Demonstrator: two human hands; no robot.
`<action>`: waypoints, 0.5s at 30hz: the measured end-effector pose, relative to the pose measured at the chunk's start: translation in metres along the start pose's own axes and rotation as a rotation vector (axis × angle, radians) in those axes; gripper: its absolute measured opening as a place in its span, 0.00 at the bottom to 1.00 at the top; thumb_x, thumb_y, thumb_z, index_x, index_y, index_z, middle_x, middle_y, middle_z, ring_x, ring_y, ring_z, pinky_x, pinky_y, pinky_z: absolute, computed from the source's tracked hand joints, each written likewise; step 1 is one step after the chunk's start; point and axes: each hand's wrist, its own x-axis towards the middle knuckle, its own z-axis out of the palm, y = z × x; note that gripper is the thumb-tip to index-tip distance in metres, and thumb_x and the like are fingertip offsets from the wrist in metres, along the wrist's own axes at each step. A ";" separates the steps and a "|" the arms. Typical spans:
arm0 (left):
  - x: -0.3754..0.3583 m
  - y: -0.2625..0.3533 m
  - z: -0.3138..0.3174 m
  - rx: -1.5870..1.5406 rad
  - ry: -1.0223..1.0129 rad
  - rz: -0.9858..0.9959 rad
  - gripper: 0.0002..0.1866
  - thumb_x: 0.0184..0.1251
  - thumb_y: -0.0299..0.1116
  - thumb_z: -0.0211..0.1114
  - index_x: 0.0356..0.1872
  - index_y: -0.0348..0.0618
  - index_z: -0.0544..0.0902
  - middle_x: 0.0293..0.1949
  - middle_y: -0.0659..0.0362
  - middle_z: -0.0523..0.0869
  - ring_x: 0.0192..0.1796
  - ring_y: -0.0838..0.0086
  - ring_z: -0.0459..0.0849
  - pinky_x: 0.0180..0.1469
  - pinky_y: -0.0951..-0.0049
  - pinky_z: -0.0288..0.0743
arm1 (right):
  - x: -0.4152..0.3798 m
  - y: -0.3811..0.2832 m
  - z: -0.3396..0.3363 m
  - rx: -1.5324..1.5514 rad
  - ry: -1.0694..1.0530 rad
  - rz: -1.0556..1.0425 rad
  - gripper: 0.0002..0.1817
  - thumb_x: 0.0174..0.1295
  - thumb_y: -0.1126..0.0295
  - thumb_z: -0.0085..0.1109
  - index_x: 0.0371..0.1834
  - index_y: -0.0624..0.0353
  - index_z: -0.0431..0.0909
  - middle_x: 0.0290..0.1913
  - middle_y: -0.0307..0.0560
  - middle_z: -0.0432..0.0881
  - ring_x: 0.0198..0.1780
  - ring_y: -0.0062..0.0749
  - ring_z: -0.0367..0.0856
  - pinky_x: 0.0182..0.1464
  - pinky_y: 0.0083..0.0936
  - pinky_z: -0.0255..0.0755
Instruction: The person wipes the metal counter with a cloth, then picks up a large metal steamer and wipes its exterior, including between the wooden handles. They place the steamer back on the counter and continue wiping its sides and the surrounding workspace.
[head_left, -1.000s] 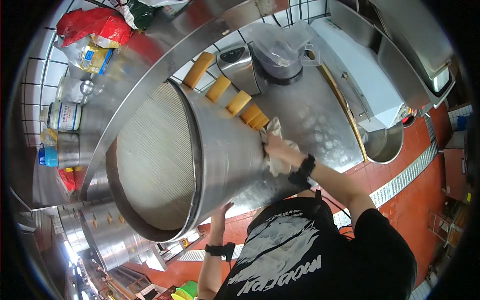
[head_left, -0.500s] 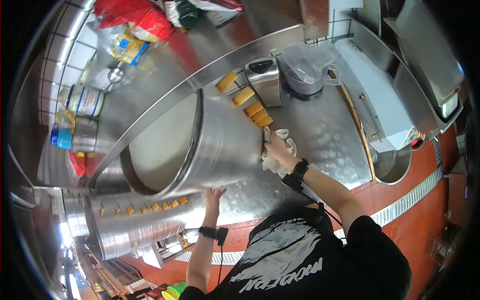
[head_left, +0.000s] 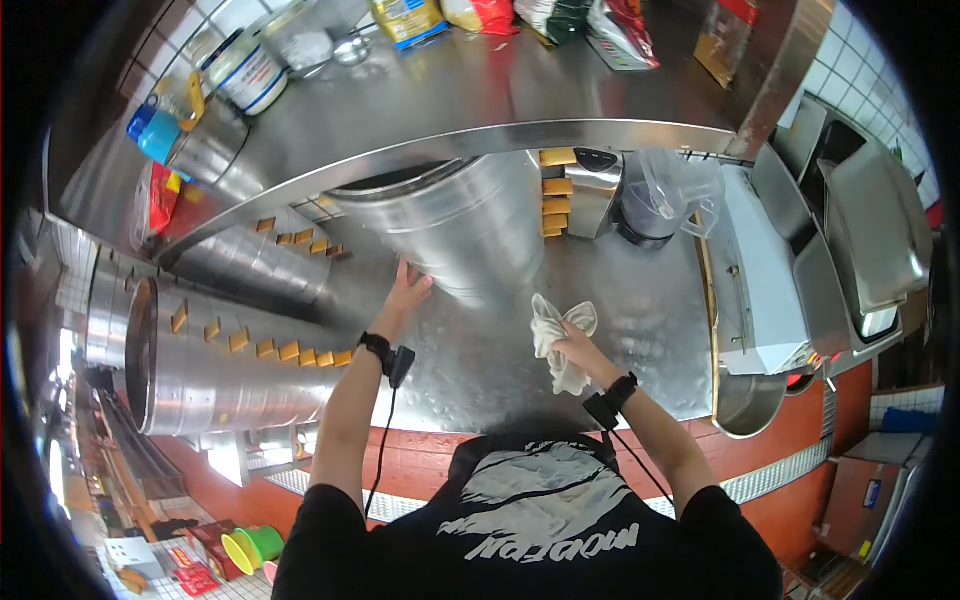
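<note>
A large metal barrel (head_left: pixel 460 235) stands on the stainless steel counter (head_left: pixel 460 370), its upper part partly hidden by the shelf. My left hand (head_left: pixel 408 290) has its fingers apart, with the fingertips right at the barrel's lower left side. In my right hand (head_left: pixel 578 348) is a bunched white cloth (head_left: pixel 548 330), held close over the counter to the right of the barrel. Several tan blocks (head_left: pixel 556 205) line the barrel's right side. To the left are more metal barrels (head_left: pixel 240 370) with similar tan blocks along them.
A steel shelf (head_left: pixel 420 115) runs across above the counter, carrying bags, jars and a blue-capped bottle (head_left: pixel 153 130). Behind stand a silver appliance (head_left: pixel 594 190) and a clear jug (head_left: pixel 660 195). A white box-shaped unit (head_left: pixel 762 270) and metal pans (head_left: pixel 870 230) are on the right.
The view has swung, and the barrel's wide white interior is now mostly out of sight. My right hand has moved away from the barrel's side with the cloth; my left hand stays by the barrel.
</note>
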 end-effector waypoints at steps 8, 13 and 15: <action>0.010 -0.001 0.003 -0.055 0.079 0.107 0.50 0.71 0.43 0.65 0.79 0.46 0.36 0.75 0.45 0.54 0.73 0.60 0.64 0.70 0.59 0.65 | -0.034 0.004 -0.006 0.073 0.240 0.141 0.39 0.52 0.68 0.59 0.70 0.71 0.62 0.53 0.59 0.81 0.54 0.41 0.81 0.57 0.31 0.72; 0.006 -0.004 0.016 0.164 0.284 0.053 0.46 0.70 0.49 0.65 0.78 0.45 0.46 0.71 0.47 0.65 0.69 0.62 0.70 0.63 0.60 0.73 | -0.024 0.021 0.007 -0.154 0.285 0.111 0.38 0.56 0.63 0.59 0.72 0.64 0.61 0.55 0.68 0.79 0.57 0.56 0.79 0.57 0.39 0.73; 0.006 -0.018 0.021 0.137 0.332 -0.045 0.39 0.70 0.52 0.63 0.75 0.46 0.58 0.61 0.48 0.77 0.58 0.63 0.80 0.55 0.60 0.78 | -0.023 0.016 0.012 -0.243 0.283 0.077 0.38 0.56 0.63 0.59 0.71 0.64 0.61 0.55 0.68 0.79 0.57 0.58 0.79 0.57 0.41 0.73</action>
